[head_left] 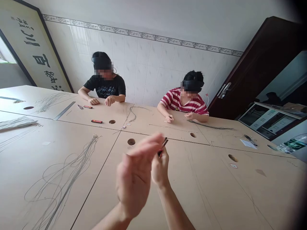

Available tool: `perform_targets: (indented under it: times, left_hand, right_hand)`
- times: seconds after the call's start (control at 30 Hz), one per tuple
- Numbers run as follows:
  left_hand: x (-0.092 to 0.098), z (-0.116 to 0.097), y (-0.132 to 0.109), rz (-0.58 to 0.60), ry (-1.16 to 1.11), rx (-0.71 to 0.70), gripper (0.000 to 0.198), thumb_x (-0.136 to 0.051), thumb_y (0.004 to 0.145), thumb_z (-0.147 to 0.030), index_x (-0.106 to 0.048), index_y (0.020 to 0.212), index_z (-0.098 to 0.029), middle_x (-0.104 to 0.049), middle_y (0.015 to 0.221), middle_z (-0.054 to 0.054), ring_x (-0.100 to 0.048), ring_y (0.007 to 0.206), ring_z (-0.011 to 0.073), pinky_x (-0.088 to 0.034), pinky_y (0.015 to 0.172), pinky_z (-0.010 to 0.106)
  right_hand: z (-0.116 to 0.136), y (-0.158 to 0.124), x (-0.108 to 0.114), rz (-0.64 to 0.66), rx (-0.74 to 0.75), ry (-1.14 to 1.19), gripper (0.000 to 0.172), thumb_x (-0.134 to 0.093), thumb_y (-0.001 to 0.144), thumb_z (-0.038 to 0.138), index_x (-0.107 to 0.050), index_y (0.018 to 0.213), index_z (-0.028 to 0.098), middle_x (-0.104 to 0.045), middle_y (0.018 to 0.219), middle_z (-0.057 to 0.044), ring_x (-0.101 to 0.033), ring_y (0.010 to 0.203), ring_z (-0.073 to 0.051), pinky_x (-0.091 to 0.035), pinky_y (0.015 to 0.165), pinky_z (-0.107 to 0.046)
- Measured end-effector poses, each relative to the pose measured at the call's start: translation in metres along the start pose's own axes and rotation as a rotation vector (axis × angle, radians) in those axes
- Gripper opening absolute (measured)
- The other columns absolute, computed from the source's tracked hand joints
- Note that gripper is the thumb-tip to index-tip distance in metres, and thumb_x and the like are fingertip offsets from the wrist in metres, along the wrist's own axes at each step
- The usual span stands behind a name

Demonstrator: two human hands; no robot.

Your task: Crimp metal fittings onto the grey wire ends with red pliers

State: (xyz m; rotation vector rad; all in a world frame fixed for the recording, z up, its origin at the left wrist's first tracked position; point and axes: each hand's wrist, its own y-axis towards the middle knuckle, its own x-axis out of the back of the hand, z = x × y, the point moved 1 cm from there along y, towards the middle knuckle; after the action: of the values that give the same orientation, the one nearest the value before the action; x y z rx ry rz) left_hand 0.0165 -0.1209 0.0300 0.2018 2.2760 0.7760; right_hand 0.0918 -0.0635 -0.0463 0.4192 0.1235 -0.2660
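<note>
My left hand (135,177) is raised over the table in the middle of the view, its fingers stretched out and slightly blurred. Nothing shows in its palm. Just behind and to the right, my right hand (160,167) is closed around a slim black object (165,142), whose dark narrow end sticks up past the fingers. My left fingertips overlap it in the view, and I cannot tell whether they touch it. To the left on the table lies a loose bundle of thin grey cords (76,166) with small pale ends.
Across the joined wooden tables (203,198) sit two people, one in a black shirt (107,87), one in a striped shirt (178,100). Near them are a steel ruler (64,110), a red-and-black box (96,121) and dark cords (211,126). A plastic bottle (295,142) lies at right; round holes dot the tabletop.
</note>
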Motion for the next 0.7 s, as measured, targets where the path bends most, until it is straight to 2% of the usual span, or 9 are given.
perform_targets:
  times: [0.07, 0.1, 0.17, 0.23, 0.3, 0.47, 0.57, 0.7]
  left_hand:
    - [0.009, 0.003, 0.01, -0.269, 0.024, -0.161, 0.053, -0.023, 0.103, -0.037, -0.074, 0.108, -0.023, -0.067, 0.126, 0.003, -0.056, 0.124, 0.0184, -0.044, 0.107, 0.029]
    - [0.014, 0.006, 0.015, -0.359, 0.044, -0.187, 0.05, -0.026, 0.102, -0.036, -0.074, 0.105, -0.023, -0.068, 0.125, 0.002, -0.057, 0.124, 0.0178, -0.044, 0.107, 0.028]
    - [0.026, 0.012, 0.023, -0.429, 0.119, -0.102, 0.042, -0.036, 0.101, -0.036, -0.075, 0.099, -0.022, -0.069, 0.122, 0.003, -0.057, 0.123, 0.0182, -0.044, 0.106, 0.029]
    - [0.036, 0.016, 0.027, -0.363, 0.252, 0.076, 0.036, -0.043, 0.098, -0.037, -0.075, 0.093, -0.02, -0.07, 0.118, 0.005, -0.059, 0.118, 0.0198, -0.047, 0.101, 0.03]
    - [0.043, 0.017, 0.028, -0.226, 0.428, 0.225, 0.036, -0.046, 0.097, -0.04, -0.074, 0.092, -0.018, -0.07, 0.113, 0.008, -0.062, 0.109, 0.0201, -0.05, 0.093, 0.03]
    - [0.046, 0.007, 0.025, 0.089, 0.815, 0.361, 0.033, -0.044, 0.097, -0.041, -0.07, 0.093, -0.021, -0.069, 0.091, 0.003, -0.058, 0.077, 0.0133, -0.048, 0.07, 0.024]
    - [0.047, 0.003, 0.024, 0.138, 0.898, 0.395, 0.025, -0.047, 0.094, -0.032, -0.067, 0.084, -0.021, -0.064, 0.077, -0.001, -0.047, 0.061, 0.0102, -0.04, 0.056, 0.022]
    - [0.048, 0.003, 0.024, 0.078, 0.89, 0.42, 0.019, -0.051, 0.088, -0.025, -0.063, 0.074, -0.019, -0.053, 0.061, -0.003, -0.038, 0.054, 0.0094, -0.03, 0.048, 0.022]
  right_hand:
    - [0.006, -0.005, 0.001, 0.003, 0.012, 0.002, 0.021, -0.05, 0.094, 0.038, -0.052, 0.083, 0.02, -0.056, 0.082, -0.001, -0.054, 0.077, -0.014, -0.045, 0.072, -0.029]
    - [0.008, -0.007, 0.003, 0.003, 0.027, 0.001, 0.02, -0.05, 0.095, 0.037, -0.052, 0.083, 0.02, -0.056, 0.084, -0.001, -0.054, 0.079, -0.013, -0.045, 0.074, -0.029]
    - [0.013, -0.009, 0.006, 0.012, 0.086, -0.02, 0.018, -0.05, 0.095, 0.033, -0.051, 0.083, 0.021, -0.056, 0.086, -0.001, -0.054, 0.08, -0.013, -0.045, 0.076, -0.028]
    - [0.016, -0.008, 0.009, 0.038, 0.151, -0.063, 0.015, -0.05, 0.096, 0.029, -0.05, 0.083, 0.021, -0.056, 0.085, 0.0, -0.054, 0.079, -0.012, -0.044, 0.074, -0.027]
    - [0.019, -0.006, 0.012, 0.065, 0.199, -0.109, 0.014, -0.049, 0.096, 0.027, -0.049, 0.082, 0.022, -0.055, 0.083, 0.001, -0.052, 0.075, -0.011, -0.042, 0.069, -0.025]
    - [0.025, -0.003, 0.018, 0.101, 0.276, -0.159, 0.01, -0.049, 0.096, 0.023, -0.049, 0.086, 0.023, -0.055, 0.082, 0.001, -0.05, 0.075, -0.012, -0.04, 0.065, -0.024]
    - [0.027, -0.002, 0.02, 0.106, 0.304, -0.17, 0.01, -0.048, 0.096, 0.022, -0.048, 0.086, 0.023, -0.055, 0.081, 0.001, -0.051, 0.076, -0.012, -0.041, 0.065, -0.023]
    - [0.029, -0.002, 0.021, 0.118, 0.323, -0.214, 0.01, -0.048, 0.096, 0.02, -0.048, 0.086, 0.024, -0.054, 0.08, 0.002, -0.048, 0.071, -0.01, -0.038, 0.061, -0.022]
